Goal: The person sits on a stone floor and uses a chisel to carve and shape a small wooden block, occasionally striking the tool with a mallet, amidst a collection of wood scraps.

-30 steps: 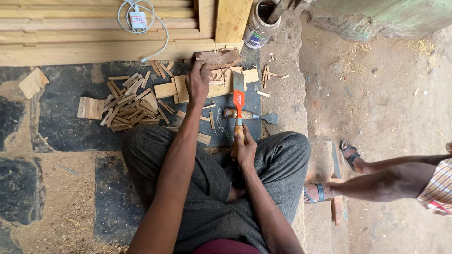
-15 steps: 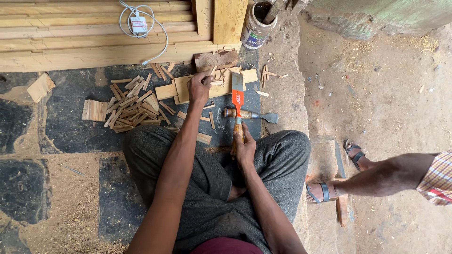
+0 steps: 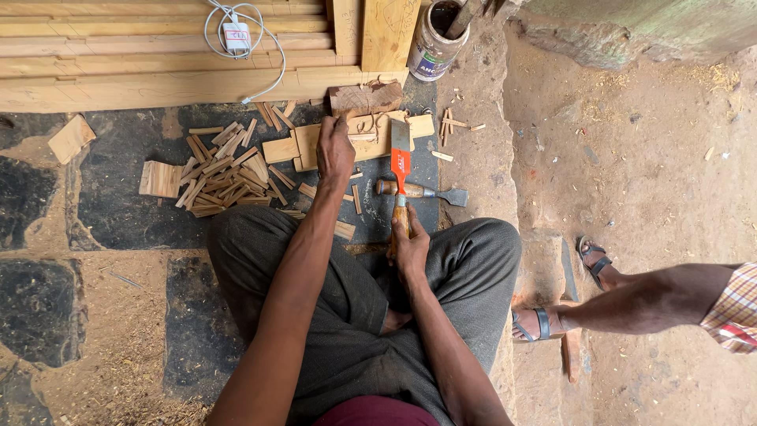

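Two hands | right hand (image 3: 410, 251) grips hatchet (image 3: 400, 170); left hand (image 3: 335, 150) on wood block (image 3: 364, 99)

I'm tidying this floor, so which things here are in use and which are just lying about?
In use:
left hand on the wood block
right hand holding the orange-handled hatchet

Lying about:
chisel
pile of wood offcuts
tin can
white cable
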The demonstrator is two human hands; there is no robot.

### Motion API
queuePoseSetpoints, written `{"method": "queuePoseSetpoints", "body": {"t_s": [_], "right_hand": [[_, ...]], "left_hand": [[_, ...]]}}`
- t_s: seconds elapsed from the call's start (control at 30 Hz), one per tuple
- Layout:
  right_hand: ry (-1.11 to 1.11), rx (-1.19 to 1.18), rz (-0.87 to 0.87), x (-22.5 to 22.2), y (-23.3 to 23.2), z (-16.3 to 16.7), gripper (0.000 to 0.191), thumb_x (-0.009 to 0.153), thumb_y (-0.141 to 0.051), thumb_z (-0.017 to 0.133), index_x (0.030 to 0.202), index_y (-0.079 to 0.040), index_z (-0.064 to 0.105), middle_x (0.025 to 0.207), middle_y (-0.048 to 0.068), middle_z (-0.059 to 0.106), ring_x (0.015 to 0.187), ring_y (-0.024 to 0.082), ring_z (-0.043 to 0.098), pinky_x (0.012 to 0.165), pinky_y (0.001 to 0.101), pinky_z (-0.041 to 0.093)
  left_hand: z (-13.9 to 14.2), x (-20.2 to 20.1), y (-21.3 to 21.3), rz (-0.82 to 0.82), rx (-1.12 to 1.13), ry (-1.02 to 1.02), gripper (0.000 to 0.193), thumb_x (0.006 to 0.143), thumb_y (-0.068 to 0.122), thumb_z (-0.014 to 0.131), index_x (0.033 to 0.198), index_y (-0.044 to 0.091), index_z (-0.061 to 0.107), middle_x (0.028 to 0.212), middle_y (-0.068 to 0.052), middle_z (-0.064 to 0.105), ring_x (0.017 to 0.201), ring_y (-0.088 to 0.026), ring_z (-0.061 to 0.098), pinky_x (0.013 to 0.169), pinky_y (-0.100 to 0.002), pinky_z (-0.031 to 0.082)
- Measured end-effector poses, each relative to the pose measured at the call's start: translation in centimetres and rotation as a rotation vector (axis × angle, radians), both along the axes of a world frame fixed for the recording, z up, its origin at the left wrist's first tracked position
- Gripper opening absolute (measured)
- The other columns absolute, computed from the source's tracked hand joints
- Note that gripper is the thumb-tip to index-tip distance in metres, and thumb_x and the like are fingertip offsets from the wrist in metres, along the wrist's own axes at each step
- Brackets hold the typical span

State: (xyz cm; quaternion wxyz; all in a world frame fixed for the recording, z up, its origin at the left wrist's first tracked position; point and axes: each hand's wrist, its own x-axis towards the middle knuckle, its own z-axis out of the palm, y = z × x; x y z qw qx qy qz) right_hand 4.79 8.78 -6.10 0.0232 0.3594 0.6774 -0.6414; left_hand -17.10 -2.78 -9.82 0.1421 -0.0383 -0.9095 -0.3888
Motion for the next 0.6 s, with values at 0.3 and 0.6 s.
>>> {"method": "queuePoseSetpoints", "body": {"t_s": [0.3,0.6], "right_hand": [[0.025,-0.024,0.008,0.1,0.1,0.3,0.065,0.098,-0.025,0.063,0.158,-0.016,0.038,0.068,0.008,0.064,0.041,0.013,0.055,0.032,0.0279,0.043],[0.061,-0.034,0.042,1.5,0.7,2.5,0.068,0.095,-0.013,0.065,0.158,-0.019,0.041,0.071,0.004,0.063,0.047,0.011,0.054,0.039,0.0280,0.046]], "left_hand": [[-2.0,0.3,0.6,-0.143,-0.220,-0.071,0.029,0.103,0.002,0.056,0.128,-0.003,0.067,0.101,-0.017,0.067,0.078,-0.021,0.065,0.064,-0.032,0.059],[-0.4,0.3,-0.5,-0.185,-0.338,-0.176,0.055,0.087,0.023,0.078,0.138,0.012,0.060,0.142,-0.010,0.050,0.132,-0.029,0.046,0.110,-0.051,0.035]]}}
